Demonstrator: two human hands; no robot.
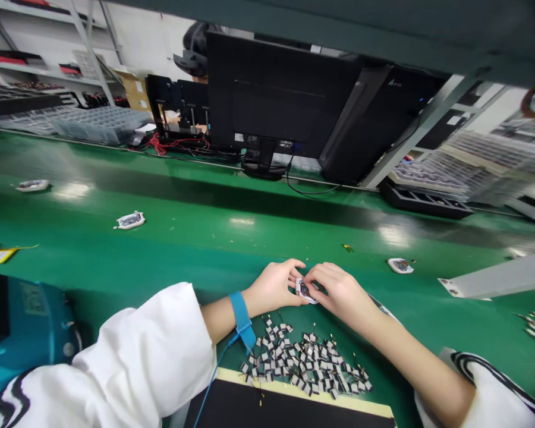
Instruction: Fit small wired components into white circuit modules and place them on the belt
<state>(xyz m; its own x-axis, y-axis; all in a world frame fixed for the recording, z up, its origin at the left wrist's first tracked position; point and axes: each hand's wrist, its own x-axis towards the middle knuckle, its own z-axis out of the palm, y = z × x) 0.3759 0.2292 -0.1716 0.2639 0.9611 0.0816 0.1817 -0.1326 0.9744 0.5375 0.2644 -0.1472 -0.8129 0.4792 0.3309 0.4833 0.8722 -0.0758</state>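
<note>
Head view, lower center: the left hand (271, 289) and right hand (339, 292) pinched a small white module (305, 291) over tiny parts (303, 362) piled within easy reach on the green desk (205, 238).

Left hand (271, 289) and right hand (339, 291) close together, backs up, fingers (316, 274) curled inward, tips of both hands pinching at one spot. Left forearm (223, 318) runs back from fingers to lower left; right forearm (410, 356), bare, to lower right.
</note>
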